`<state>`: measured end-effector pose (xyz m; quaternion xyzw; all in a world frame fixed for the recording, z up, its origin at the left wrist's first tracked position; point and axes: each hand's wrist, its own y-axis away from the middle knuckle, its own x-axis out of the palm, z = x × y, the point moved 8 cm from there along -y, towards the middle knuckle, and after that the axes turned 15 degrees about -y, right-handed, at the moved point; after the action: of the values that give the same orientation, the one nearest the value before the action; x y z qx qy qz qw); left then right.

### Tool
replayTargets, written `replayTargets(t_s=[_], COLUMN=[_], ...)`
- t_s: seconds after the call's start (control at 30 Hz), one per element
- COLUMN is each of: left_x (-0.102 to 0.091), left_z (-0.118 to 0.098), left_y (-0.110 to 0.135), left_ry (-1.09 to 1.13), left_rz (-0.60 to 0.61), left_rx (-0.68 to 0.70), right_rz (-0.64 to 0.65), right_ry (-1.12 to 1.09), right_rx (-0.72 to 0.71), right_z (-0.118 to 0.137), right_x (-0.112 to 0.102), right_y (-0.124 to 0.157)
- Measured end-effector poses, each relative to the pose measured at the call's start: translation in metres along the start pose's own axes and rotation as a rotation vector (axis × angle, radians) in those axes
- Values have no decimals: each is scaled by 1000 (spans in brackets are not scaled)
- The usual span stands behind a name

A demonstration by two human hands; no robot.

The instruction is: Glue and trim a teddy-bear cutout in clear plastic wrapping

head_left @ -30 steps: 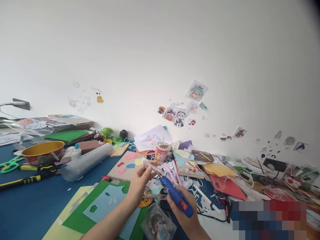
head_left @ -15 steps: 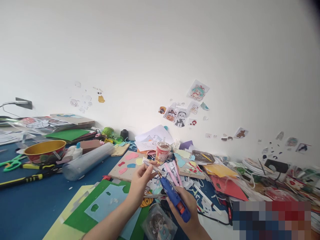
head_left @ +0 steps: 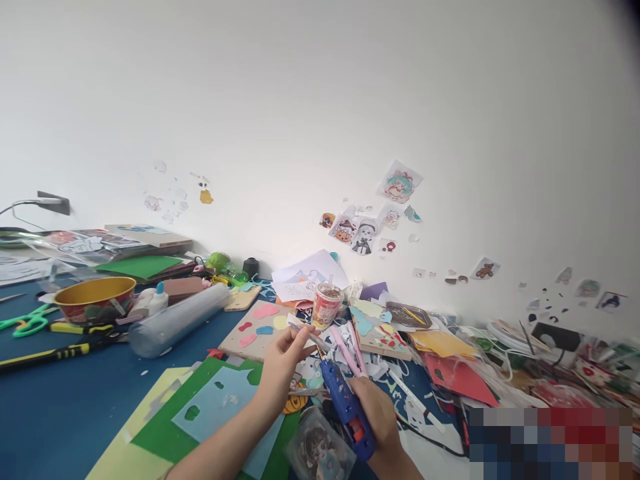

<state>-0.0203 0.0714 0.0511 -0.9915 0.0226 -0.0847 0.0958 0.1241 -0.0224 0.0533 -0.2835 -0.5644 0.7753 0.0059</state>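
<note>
On a cluttered table point(head_left: 60, 413) set against a wall point(head_left: 320, 100), a left hand point(head_left: 283, 363) and a right hand point(head_left: 377, 417) meet near the front edge, the right holding a glue gun point(head_left: 345, 407) whose nozzle points at the small strip point(head_left: 305, 331) in the left hand's fingertips. Behind the hands stands a cup point(head_left: 326, 305), with a board point(head_left: 255, 327) to its left and a tube point(head_left: 177, 320) and a bowl point(head_left: 95, 297) farther left. Stickers point(head_left: 370, 223) sit on the wall behind the cup, and loose paper sheets point(head_left: 200, 413) lie under the left forearm.

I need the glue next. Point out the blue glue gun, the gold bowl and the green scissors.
blue glue gun point(head_left: 345, 407), head view, body.
gold bowl point(head_left: 95, 291), head view, rim.
green scissors point(head_left: 25, 322), head view, handles.
</note>
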Motion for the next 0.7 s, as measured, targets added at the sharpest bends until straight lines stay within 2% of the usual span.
replayTargets(t_s=[0.17,0.33,0.53,0.7], left_x=[-1,1,-3,-2], left_z=[-2,-11,-6,-9], left_y=[-1,2,1,0], left_ry=[-43,-92,-29,88], left_rz=[-8,8,-36,-59], left_rx=[36,152,61,85], right_rz=[8,-74,1,37], right_ry=[27,87,44,41], right_rx=[-12,6,38,-21], right_z=[-3,-9,-4,-2], right_x=[1,-3,0,2], right_y=[-2,1,0,0])
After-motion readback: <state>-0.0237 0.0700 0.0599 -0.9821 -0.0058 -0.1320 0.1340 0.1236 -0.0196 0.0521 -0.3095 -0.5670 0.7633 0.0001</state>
